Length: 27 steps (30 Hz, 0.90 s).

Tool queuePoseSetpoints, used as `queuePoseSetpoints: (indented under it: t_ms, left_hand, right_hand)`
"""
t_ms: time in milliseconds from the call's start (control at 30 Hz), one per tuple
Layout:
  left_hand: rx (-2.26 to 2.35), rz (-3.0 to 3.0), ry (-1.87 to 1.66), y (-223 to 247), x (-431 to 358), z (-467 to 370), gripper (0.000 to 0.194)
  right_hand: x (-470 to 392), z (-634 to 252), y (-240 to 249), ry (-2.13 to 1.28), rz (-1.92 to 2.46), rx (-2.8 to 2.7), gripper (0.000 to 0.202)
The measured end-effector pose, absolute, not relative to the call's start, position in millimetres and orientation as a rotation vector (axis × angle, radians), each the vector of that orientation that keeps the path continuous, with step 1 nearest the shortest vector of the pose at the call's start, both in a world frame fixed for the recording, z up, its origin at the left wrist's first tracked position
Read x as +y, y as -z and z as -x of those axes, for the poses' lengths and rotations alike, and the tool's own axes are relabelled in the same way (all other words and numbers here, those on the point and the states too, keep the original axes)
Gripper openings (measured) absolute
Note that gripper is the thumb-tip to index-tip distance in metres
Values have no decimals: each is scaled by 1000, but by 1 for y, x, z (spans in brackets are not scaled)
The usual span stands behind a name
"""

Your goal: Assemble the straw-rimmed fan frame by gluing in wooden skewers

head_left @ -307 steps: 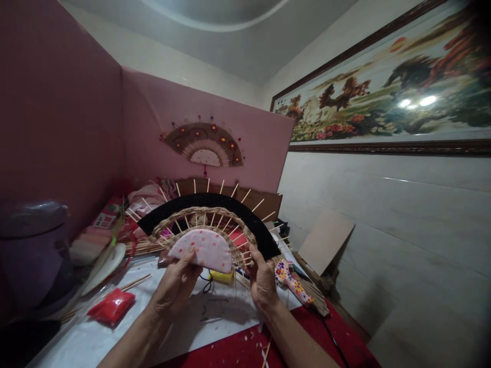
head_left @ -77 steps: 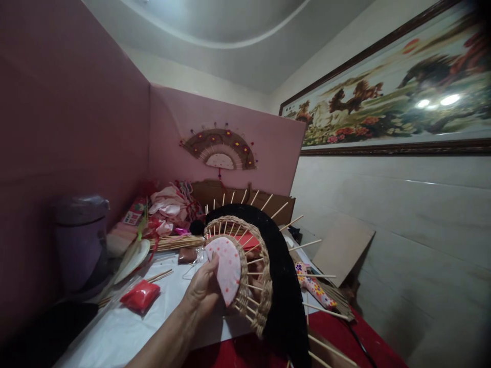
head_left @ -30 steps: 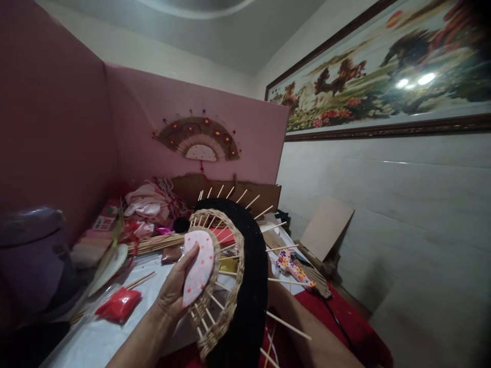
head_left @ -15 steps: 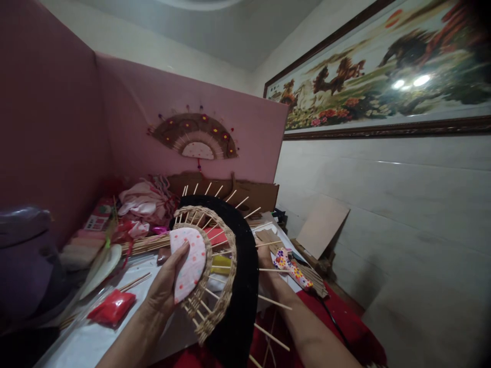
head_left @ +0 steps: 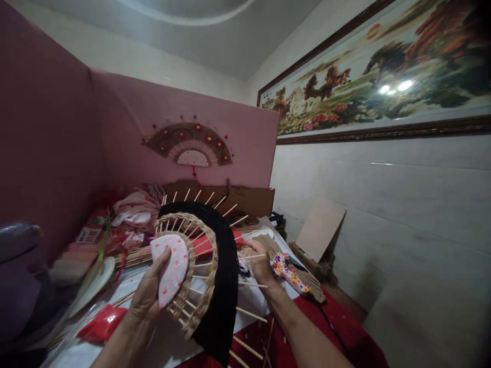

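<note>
A half-round fan has thin wooden sticks, a black outer band, a braided straw ring and a white panel with red dots. My left hand grips it at the dotted panel, thumb on the front and fingers hidden behind. On the far side, my right hand is beside the stick tips at the black band's right edge, fingers partly hidden behind the sticks. Whether it holds a stick or anything else cannot be made out.
A finished fan hangs on the pink board. Red packet lies lower left, pink cloth behind it. A flower-patterned glue gun rests at right near leaning cardboard. Red cloth covers the front right.
The fan and my left hand have shifted left in view. My right hand shows more of itself beyond the black band. The whole view has shifted slightly.
</note>
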State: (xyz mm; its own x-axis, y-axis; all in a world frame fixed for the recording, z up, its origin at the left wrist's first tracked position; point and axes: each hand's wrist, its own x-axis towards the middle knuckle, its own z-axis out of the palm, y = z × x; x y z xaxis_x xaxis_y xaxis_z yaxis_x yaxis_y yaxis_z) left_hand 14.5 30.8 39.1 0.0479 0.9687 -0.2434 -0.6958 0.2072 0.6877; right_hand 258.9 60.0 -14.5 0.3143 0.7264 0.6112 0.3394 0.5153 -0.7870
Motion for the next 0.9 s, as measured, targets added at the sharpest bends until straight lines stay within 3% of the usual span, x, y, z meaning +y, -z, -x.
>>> queuePoseSetpoints:
  t_ms: [200,367,433,700,900]
  left_hand:
    - [786,-429,-1368,-38,34,-12,28]
    - [760,-431,-1426,-35,39,-8,32]
    - [756,-427,-1457,-33,41,-6,34]
    - [760,-394,-1497,-34,43,-4,38]
    - [734,-373,-1573,-38,43,-2,30]
  right_hand:
    - [43,-255,-6,-491,973,-1088,34]
    - [20,-242,-24,-1297,515,-1236,29]
    - [16,-240,-25,-1454,499,-1277,26]
    - [21,-244,-19,-1345,693,-1265,26]
    - [11,-244,-36,-1140,1092,-1375,25]
